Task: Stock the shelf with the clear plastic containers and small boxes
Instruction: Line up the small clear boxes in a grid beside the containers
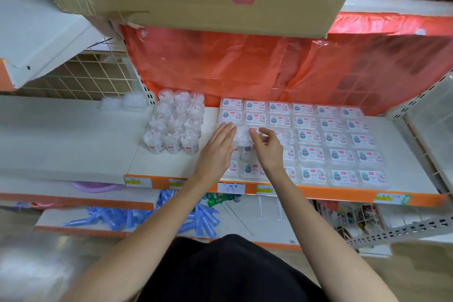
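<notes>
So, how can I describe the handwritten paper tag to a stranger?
On the orange front edge of the white shelf with flat clear plastic boxes, look between the person's forearms. The white paper tag there is handwritten; neighbouring tags are yellow.

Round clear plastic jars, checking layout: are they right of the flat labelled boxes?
No, the round clear plastic jars stand left of the flat labelled boxes.

**Shelf with orange edge**

The white shelf [171, 164] spans mid-frame. Round clear containers [175, 127] stand clustered left of centre; labelled small boxes [335, 140] lie in rows from centre to right. Price labels [231, 187] line its front edge.
</notes>
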Demonstrator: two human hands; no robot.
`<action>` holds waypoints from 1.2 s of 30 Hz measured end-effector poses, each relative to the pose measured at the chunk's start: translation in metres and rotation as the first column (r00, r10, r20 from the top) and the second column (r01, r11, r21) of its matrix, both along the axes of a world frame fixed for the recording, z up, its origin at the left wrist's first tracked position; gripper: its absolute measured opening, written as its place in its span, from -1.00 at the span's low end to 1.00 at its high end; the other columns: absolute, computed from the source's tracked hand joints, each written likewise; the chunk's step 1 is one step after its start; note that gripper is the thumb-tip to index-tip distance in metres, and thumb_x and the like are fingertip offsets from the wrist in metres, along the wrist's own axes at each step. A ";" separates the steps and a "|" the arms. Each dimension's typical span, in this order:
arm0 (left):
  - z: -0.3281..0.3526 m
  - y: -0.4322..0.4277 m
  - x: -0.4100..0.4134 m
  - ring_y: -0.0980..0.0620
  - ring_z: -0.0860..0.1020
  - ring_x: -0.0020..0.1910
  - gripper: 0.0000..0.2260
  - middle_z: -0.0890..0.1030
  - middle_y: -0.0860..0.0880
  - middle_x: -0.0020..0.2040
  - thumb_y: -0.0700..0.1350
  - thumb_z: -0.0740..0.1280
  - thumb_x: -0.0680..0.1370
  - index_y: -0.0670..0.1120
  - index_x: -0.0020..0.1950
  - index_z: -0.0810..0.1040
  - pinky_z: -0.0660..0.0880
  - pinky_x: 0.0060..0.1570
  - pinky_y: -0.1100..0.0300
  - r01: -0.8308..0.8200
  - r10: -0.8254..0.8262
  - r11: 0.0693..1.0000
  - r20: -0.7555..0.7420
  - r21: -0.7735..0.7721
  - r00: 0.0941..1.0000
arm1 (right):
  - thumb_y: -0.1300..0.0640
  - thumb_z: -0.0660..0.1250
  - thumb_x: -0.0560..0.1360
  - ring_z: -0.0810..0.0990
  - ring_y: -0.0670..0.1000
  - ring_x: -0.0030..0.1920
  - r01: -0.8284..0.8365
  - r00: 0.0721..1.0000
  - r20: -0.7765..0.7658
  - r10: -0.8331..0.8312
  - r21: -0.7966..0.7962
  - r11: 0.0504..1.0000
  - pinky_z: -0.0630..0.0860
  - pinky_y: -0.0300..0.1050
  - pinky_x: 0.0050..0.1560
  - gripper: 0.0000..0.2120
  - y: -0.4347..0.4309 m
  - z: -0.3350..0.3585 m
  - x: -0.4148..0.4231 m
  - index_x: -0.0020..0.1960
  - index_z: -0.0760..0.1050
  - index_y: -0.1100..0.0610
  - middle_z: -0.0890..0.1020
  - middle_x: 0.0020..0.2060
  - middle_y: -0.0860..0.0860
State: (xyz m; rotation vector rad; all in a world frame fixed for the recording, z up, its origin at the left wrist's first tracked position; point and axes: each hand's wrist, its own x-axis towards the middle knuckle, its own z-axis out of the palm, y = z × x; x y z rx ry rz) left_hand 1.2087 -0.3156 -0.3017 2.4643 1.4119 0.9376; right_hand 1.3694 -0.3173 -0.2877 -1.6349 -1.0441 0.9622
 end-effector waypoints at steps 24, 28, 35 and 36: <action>0.040 -0.007 -0.016 -0.09 0.65 -0.02 -0.59 0.64 -0.15 0.06 0.18 0.17 0.63 -0.14 0.18 0.53 0.59 0.05 0.08 0.277 0.720 0.391 0.480 -0.878 0.502 | 0.36 0.47 0.43 0.62 -0.01 0.16 -0.210 0.939 -0.241 0.247 0.167 0.963 0.55 -0.02 0.23 -0.65 -0.032 -0.007 0.000 0.12 0.62 0.02 0.69 0.08 -0.01; 0.035 -0.006 -0.015 -0.10 0.65 -0.01 -0.74 0.58 -0.18 0.14 -0.09 0.35 0.59 -0.19 0.22 0.51 0.60 -0.02 0.14 0.387 0.779 0.390 0.524 -0.835 0.346 | 0.38 0.46 0.43 0.59 -0.08 0.23 -0.205 0.929 -0.280 0.242 0.156 0.966 0.52 0.01 0.29 -0.64 -0.034 -0.007 0.001 0.09 0.65 -0.01 0.68 0.13 -0.06; 0.032 -0.011 -0.016 0.02 0.59 0.12 -0.71 0.58 -0.08 0.17 -0.40 0.25 0.56 -0.11 0.18 0.55 0.57 0.00 0.21 0.334 0.695 0.541 0.634 -0.772 0.339 | 0.37 0.32 0.52 0.59 -0.17 0.17 -0.237 0.913 -0.311 0.262 0.117 0.964 0.50 -0.12 -0.03 -0.67 -0.038 -0.013 -0.006 0.18 0.61 0.06 0.58 0.27 -0.10; 0.033 -0.013 -0.016 0.05 0.59 0.12 -0.69 0.59 -0.05 0.15 -0.41 0.25 0.55 -0.10 0.18 0.56 0.57 -0.01 0.24 0.324 0.663 0.566 0.652 -0.758 0.368 | 0.32 0.33 0.52 0.62 -0.15 0.10 -0.216 0.906 -0.349 0.240 0.107 0.971 0.51 -0.09 -0.03 -0.70 -0.038 -0.013 -0.008 0.19 0.58 0.06 0.62 0.21 -0.09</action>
